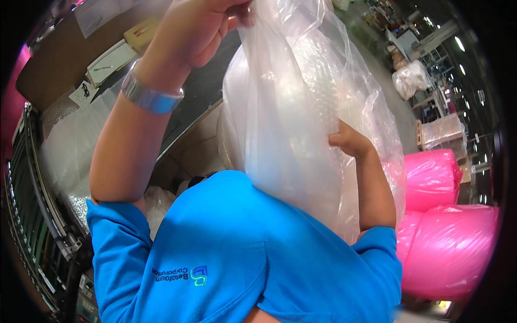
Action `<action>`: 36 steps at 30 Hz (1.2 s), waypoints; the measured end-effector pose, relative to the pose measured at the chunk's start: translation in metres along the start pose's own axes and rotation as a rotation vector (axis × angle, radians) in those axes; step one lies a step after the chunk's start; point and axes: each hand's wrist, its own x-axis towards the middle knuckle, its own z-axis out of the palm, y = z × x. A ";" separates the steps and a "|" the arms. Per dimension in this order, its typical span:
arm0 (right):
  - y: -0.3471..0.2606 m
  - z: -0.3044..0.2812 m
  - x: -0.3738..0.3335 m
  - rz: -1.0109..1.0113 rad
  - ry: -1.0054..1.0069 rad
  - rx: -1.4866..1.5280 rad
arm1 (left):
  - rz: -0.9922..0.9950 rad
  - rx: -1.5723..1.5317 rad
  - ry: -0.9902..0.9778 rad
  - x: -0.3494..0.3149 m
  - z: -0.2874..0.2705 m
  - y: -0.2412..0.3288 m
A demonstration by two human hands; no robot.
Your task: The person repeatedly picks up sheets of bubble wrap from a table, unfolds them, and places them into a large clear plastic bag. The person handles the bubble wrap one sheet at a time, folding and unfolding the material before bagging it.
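A large clear plastic bag (280, 107) hangs upright in front of my chest. Inside it, or just behind its film, is a bulky whitish roll of bubble wrap (321, 70). My left hand (207, 32) is raised at the top, its fingers closed on the bag's upper edge; the picture's edge cuts off part of it. Lower and to the right, my right hand (353, 141) is curled against the bag's side with the film bunched at its fingers. Some of the right fingertips are hidden by the plastic.
Pink plastic-wrapped rolls (447, 247) stand at the right. A dark tabletop (199, 91) lies to the left, with papers and a green pen (105, 68) beyond it. Bubble wrap sheeting (81, 145) lies by a roller frame (40, 199) at far left. Wrapped bundles (412, 79) stand farther back.
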 end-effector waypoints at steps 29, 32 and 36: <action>0.098 -0.051 -0.014 0.066 0.495 0.557 | -0.693 0.084 -0.394 -0.095 -0.042 -0.261; 0.094 -0.061 -0.009 0.097 0.538 0.595 | -0.739 0.095 -0.320 -0.085 -0.043 -0.287; 0.097 -0.064 -0.006 0.137 0.569 0.646 | -0.613 0.497 -0.377 -0.084 -0.054 -0.311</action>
